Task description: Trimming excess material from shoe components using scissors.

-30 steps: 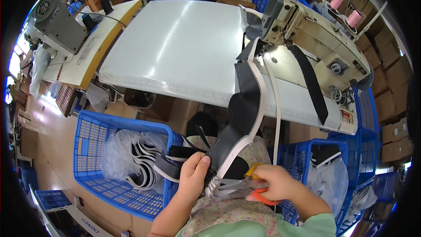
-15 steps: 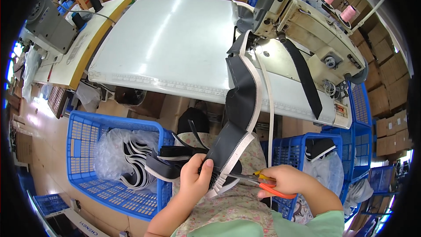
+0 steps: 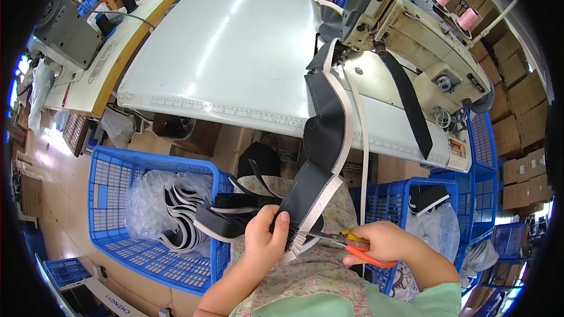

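A long black fabric strip [image 3: 324,132] with a pale zipper tape along its edge runs from under the sewing machine [image 3: 423,41] down to my lap. My left hand [image 3: 267,236] grips its lower end, thumb on top. In my right hand [image 3: 382,243] is a pair of scissors [image 3: 355,248] with orange and yellow handles. The blades point left and reach the zipper edge beside my left fingers; how far apart they are is hard to make out. More black strips [image 3: 226,217] lie over my lap, left of that hand.
To the left stands a blue basket [image 3: 153,155] holding clear plastic and several pale-edged strips. Another blue basket [image 3: 405,191] is at the right. The white sewing table [image 3: 223,53] spans the front. A narrow pale tape [image 3: 363,158] hangs from the machine, and a black strap [image 3: 405,100] lies over its bed.
Both hands keep their hold at nearly the same place. The scissors and the strip's lower end have shifted only slightly.
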A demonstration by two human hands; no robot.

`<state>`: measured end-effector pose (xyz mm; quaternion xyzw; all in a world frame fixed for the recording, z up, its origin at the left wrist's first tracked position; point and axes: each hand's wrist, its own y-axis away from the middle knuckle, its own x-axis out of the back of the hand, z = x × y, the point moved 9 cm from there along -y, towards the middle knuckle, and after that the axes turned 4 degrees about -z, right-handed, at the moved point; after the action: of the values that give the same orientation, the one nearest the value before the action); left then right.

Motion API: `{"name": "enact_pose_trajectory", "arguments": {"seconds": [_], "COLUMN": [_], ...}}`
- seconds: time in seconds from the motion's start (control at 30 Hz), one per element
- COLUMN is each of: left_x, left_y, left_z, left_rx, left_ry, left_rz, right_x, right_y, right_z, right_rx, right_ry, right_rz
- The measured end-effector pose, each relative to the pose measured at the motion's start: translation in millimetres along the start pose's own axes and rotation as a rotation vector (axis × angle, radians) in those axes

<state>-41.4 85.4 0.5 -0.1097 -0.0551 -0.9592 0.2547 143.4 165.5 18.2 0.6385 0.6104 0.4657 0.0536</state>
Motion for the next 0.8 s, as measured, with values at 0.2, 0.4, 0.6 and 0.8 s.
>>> {"name": "enact_pose_trajectory", "arguments": {"seconds": [0.2,0.4,0.6,0.8], "left_x": [-2.1,-2.1,-1.9,-3.8], "left_y": [2.0,-0.3,1.6,5.7], "left_z": [1.0,5.2,6.9,4.4], "left_rx": [-0.006,-0.011,-0.025,-0.024], "left_ry": [-0.035,-0.067,-0.082,-0.095], "left_rz": [-0.009,0.001,0.012,0.005], "right_x": [0.1,3.8,1.6,-3.9], "right_y": [2.4,4.1,1.5,5.2], "right_z": [1.4,3.6,4.3,12.3], "right_rx": [-0.048,-0.026,-0.032,-0.148], "right_ry": [0.048,0.013,-0.007,-0.082], "right_rz": [-0.06,-0.07,-0.058,-0.122]}}
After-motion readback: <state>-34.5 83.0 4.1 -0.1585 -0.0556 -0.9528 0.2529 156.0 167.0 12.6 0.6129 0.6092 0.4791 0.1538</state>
